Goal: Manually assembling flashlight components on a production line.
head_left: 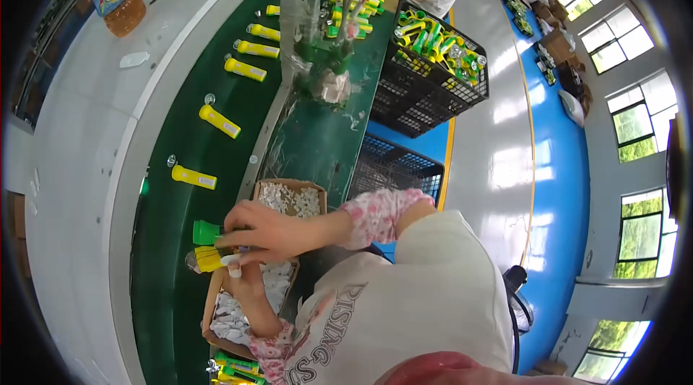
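Head view: left hand (245, 280) pinches a yellow flashlight (209, 258) steady over the cardboard box (214, 313) beside the green belt (173, 240); right hand (263, 230), fingers pressed together, works its end.

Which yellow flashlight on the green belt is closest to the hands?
The yellow flashlight lying just above the green cap, lowest of the loose row; the others lie farther up the belt.
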